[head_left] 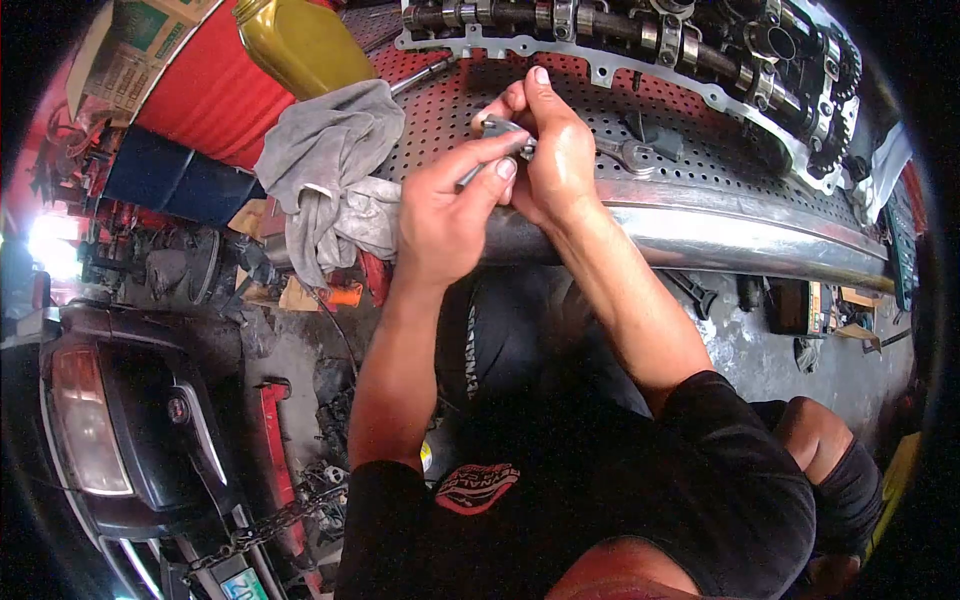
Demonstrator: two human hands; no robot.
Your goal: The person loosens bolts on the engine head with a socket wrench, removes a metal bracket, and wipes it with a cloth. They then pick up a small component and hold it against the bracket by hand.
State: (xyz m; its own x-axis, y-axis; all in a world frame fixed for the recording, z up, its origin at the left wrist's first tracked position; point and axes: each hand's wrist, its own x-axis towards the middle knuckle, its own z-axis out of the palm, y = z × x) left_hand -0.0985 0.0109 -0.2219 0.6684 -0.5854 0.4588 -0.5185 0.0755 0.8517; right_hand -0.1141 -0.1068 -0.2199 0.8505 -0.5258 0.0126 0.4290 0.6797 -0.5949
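My left hand (445, 215) and my right hand (560, 150) meet just over the near edge of a perforated metal bench (440, 125). Between the fingers of my left hand is a slim metal rod (466, 180), its end poking out below the index finger. My right hand curls around a small grey metal part (499, 127), thumb pointing up and away. The fingers of both hands touch around this part and hide much of it. Just right of my right hand, a wrench (630, 155) lies on the bench.
A cylinder head with camshafts (650, 40) stands at the back of the bench. A grey rag (335, 150) hangs at its left, near a yellow jug (305, 50), a red drum (205, 85) and a socket extension (425, 75). A black car (150, 400) stands lower left; another person (815, 440) is at right.
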